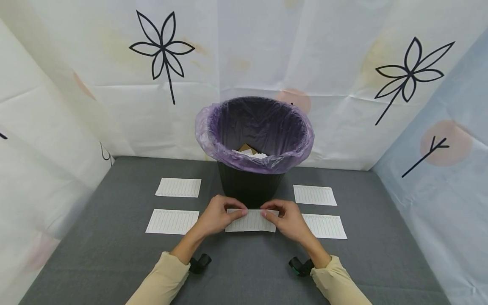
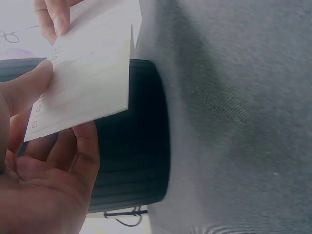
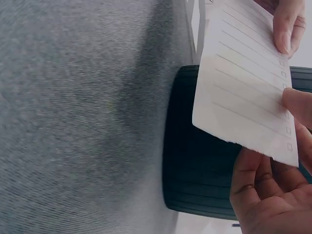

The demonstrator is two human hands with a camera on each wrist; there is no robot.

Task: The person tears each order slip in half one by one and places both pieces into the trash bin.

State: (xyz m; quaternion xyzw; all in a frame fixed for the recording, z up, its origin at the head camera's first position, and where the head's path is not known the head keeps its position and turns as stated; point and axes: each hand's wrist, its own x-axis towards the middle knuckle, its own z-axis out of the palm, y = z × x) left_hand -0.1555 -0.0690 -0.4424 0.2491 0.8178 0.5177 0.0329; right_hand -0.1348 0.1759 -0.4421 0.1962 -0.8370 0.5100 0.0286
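Between my two hands is a lined paper sheet (image 1: 249, 221) with a row of small checkboxes along its far edge. My left hand (image 1: 225, 215) pinches that edge, thumb on top and fingers beneath. Close beside it, my right hand (image 1: 284, 218) pinches the same edge in the same way. In the right wrist view the sheet (image 3: 243, 87) is raised off the table, and its short side looks slightly ragged. Just behind the hands stands a black bin (image 1: 248, 182) lined with a purple plastic bag (image 1: 301, 148); scraps of paper (image 1: 249, 152) lie inside.
Two lined sheets lie on the left, a far one (image 1: 178, 187) and a near one (image 1: 172, 221). On the right lie another far sheet (image 1: 314, 195) and a near one (image 1: 325, 226). Grey cloth covers the table (image 1: 244, 275); a printed white curtain (image 1: 251, 51) hangs behind.
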